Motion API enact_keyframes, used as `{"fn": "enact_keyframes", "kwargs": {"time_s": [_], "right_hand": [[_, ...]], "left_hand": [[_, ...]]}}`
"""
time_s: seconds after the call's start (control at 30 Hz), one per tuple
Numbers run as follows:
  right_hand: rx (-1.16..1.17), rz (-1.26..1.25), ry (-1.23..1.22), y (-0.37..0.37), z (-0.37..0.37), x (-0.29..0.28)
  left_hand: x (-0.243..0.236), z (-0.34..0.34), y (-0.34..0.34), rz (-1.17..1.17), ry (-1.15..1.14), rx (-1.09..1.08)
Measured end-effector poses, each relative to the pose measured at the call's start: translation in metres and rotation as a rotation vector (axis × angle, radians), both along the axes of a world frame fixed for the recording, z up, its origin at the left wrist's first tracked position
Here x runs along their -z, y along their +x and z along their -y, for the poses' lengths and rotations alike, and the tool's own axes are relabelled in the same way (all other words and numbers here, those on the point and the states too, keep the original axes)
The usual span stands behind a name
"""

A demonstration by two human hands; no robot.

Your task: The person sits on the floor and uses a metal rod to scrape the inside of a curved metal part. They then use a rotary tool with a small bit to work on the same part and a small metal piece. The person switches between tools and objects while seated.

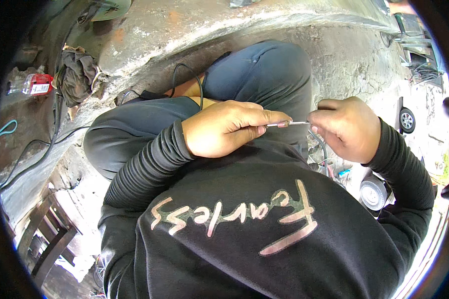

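Above my lap, my left hand point(224, 128) pinches a small thin metal piece point(283, 124) between thumb and index finger. A slender silvery rod point(298, 122) runs from it toward my right hand point(344, 127), whose curled fingers grip the rod's other end; the exact grip is partly hidden by those fingers. Both hands are held over my bent legs point(259, 70) and dark sweatshirt point(249, 204). A dark cable point(177, 72) loops behind my left hand, and a hose point(324, 152) hangs below my right one.
A concrete ledge point(174, 25) runs behind my legs. At left are a crumpled dark cloth point(77, 74), a plastic bottle point(37, 83), cables point(55, 134) and a dark wooden frame point(45, 234). At right are two wheels point(406, 119) and coiled cables point(426, 72).
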State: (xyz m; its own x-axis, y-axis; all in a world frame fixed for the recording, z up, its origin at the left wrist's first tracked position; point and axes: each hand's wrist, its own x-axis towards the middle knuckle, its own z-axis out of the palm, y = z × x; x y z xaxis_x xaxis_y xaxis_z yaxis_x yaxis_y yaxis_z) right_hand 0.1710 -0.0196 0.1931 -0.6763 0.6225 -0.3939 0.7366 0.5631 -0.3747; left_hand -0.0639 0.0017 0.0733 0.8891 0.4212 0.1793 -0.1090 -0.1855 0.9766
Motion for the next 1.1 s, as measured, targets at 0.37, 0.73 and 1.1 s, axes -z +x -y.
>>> {"fn": "enact_keyframes", "kwargs": {"time_s": [0.37,0.73,1.1], "right_hand": [[-0.073,0.033,0.422,-0.018,-0.002,-0.007],[-0.166,-0.081,0.342,-0.012,-0.021,-0.003],[-0.256,-0.126,0.404,-0.014,-0.030,-0.006]], "left_hand": [[0.005,-0.004,-0.003,0.049,-0.040,-0.111],[0.007,-0.004,-0.004,0.058,-0.005,-0.140],[0.004,-0.007,-0.006,0.017,-0.058,-0.134]]}}
